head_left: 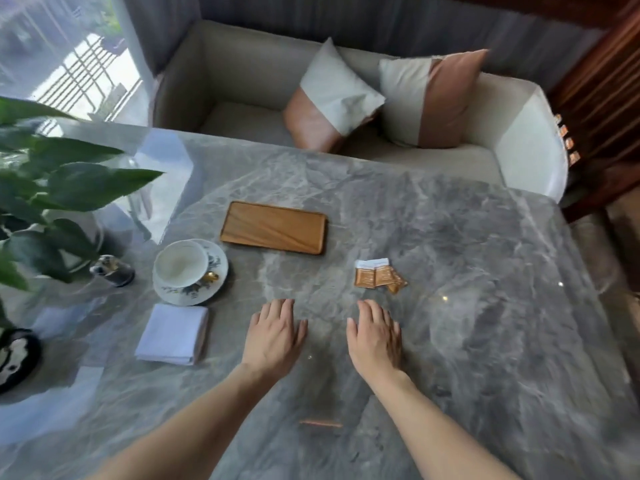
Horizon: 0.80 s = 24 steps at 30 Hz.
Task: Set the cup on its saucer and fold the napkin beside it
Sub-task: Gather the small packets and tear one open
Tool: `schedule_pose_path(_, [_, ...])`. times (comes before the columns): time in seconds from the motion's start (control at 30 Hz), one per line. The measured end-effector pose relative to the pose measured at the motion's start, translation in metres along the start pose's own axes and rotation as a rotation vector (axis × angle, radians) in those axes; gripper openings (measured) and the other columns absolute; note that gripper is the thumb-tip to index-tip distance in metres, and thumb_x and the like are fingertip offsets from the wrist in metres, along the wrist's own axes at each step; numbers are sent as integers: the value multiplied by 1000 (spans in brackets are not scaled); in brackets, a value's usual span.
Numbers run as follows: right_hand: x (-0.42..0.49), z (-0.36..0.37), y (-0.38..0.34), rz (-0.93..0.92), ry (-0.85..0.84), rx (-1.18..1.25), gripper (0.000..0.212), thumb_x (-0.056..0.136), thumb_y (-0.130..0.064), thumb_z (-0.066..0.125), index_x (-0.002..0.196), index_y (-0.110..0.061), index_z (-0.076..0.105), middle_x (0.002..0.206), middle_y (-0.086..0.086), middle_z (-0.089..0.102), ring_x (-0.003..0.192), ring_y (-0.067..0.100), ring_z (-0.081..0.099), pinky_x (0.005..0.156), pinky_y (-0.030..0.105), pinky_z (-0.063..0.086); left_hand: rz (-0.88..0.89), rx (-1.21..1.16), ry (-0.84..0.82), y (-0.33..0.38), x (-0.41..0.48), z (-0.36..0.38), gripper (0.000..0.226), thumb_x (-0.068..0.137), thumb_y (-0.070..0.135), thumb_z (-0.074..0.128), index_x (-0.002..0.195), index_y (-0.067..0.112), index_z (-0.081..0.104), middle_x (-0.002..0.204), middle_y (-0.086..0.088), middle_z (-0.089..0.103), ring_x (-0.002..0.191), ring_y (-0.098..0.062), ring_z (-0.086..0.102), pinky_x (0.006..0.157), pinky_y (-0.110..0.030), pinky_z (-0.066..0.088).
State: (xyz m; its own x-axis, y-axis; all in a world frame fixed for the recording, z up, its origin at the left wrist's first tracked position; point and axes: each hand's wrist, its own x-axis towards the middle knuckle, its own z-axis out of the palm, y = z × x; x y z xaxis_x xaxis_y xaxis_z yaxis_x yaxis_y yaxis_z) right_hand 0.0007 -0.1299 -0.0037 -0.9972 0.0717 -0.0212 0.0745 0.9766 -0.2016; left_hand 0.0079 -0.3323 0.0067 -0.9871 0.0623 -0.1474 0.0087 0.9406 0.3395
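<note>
A white cup [180, 262] with a gold handle stands on a floral saucer [216, 258] at the left of the grey marble table [450, 306]. Just in front of the saucer lies a white napkin [173, 334], folded into a square. My left hand [275, 336] and my right hand [375, 336] rest palm down on the table, side by side near the middle, fingers apart and holding nothing. Both hands are to the right of the napkin and apart from it.
A wooden tray [273, 227] lies behind the cup. Several brown sachets [379, 277] sit right of centre. A leafy plant [52, 188] overhangs the left side, with a small dark object [112, 270] and a black dish [15, 358] nearby. A sofa with two cushions [381, 98] stands beyond the table.
</note>
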Motion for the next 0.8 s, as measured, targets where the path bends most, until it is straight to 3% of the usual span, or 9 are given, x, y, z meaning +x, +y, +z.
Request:
schedule_pose_path(0.17, [28,-17,54,37,-5,-2,26,89,-33,61,110,-19,61,107,4,64,100,28,62,79,42,50,-13,-29,-49,55,42,19,47,99,49,40,128,14,56,122,-9,63,116,-31,58,97,-44,45])
schedule_pose_path(0.33, [65,-23,90,45,-52,-22,17,96,-33,49,104,-22,59,107,1,62,106,25,57,87,41,41,-68,-63,-53,98,92,39,45,99,52,41,116,14,58,116,-12,63,111,-34,58,93,-44,44])
schedule_pose_path(0.5, [97,-23,107,58,-65,37,10,97,-30,49,98,-25,58,105,-3,64,106,23,56,87,41,37,-158,-2,-49,134,134,59,59,95,63,36,116,12,56,116,-13,55,112,-35,51,92,-48,44])
schedule_pose_path(0.8, [130,-19,94,111,-178,185,22,96,-38,55,101,-18,61,111,4,67,113,27,58,94,41,39,-357,-61,7,149,145,75,46,90,50,64,111,11,52,116,-12,60,112,-32,54,92,-43,42])
